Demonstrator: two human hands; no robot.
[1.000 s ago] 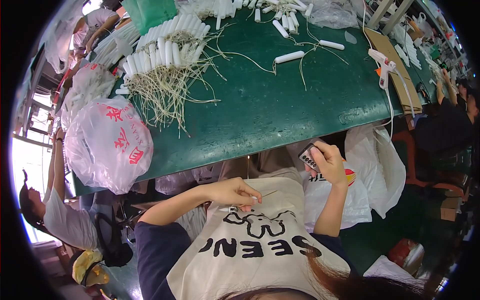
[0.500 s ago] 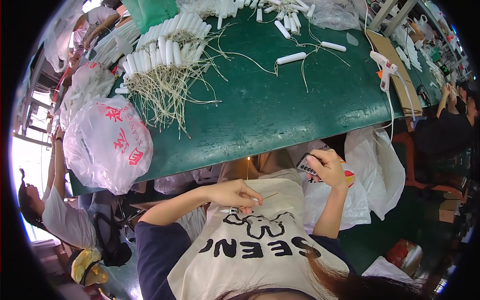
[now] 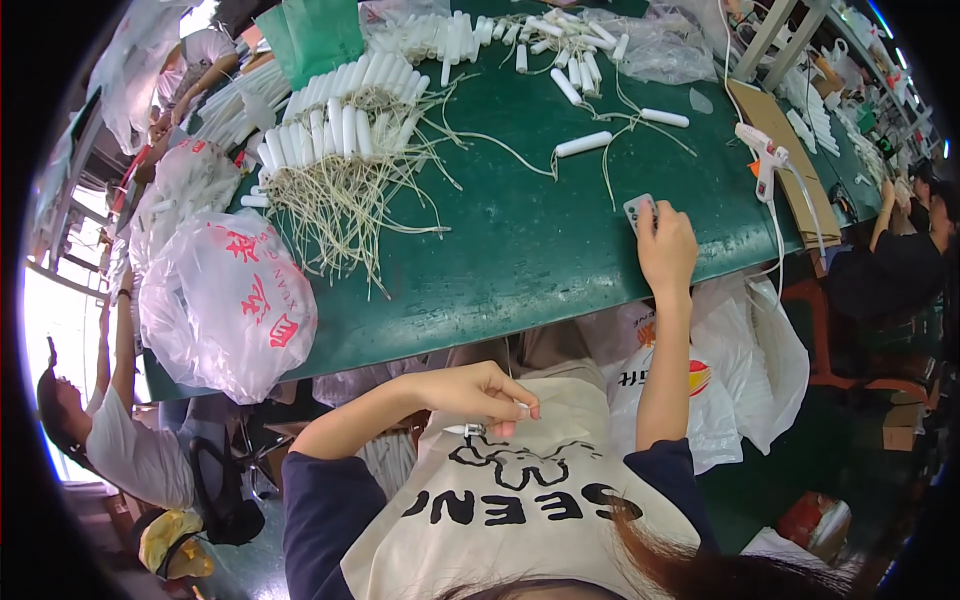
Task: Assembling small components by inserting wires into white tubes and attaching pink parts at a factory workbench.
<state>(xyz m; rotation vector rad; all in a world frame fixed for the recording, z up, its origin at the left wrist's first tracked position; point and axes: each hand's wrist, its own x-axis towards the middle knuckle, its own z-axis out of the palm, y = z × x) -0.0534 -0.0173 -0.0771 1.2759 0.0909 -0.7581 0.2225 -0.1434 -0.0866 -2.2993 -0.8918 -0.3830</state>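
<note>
Over the front part of the green table, my right hand [image 3: 668, 250] grips a small grey remote control [image 3: 633, 208] with dark buttons. Whether the remote touches the tabletop I cannot tell. My left hand [image 3: 475, 392] is in front of my apron, thumb and finger pinched on a small white piece [image 3: 522, 410]. A white, pointed part with a metallic bit [image 3: 465, 430] shows below that hand; how it joins the pinched piece is hidden. Further back, white tubes with thin cords [image 3: 585, 144] lie loose on the table.
A large pile of white tubes with tangled cords [image 3: 330, 135] covers the table's left. Bulging plastic bags [image 3: 230, 310] hang over its left edge. A white glue gun [image 3: 765, 160] lies by cardboard [image 3: 800, 190] at right. White sacks [image 3: 750, 370] stand below. Other people sit on both sides.
My right hand has moved forward with the remote control, from beside my lap to over the table. My left hand stays near my apron, slightly lower. A small glowing point by my lap no longer shows.
</note>
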